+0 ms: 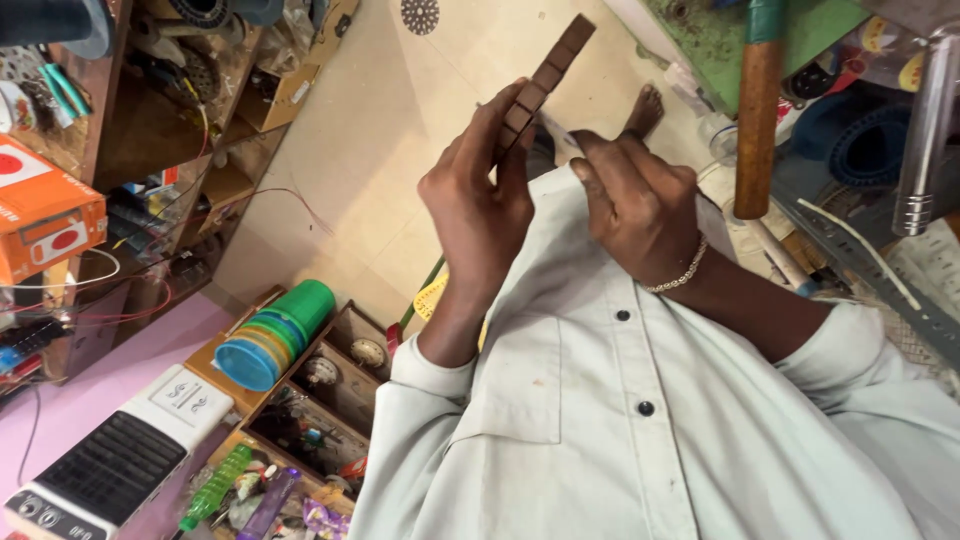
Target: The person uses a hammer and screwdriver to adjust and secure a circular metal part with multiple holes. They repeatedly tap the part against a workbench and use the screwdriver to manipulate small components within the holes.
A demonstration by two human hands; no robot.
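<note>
Stacked plastic cups [275,335] and compartmented wooden tray [330,395] lie below-left of the hands; orange box [40,215] far left; wooden hammer handle [757,110] just right.

Bright even light, soft shadows, mostly sharp

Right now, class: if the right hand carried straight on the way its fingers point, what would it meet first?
Probably the slotted brown strip held by the left hand; the right hand points its thin tool there, though depth is unclear.
</note>
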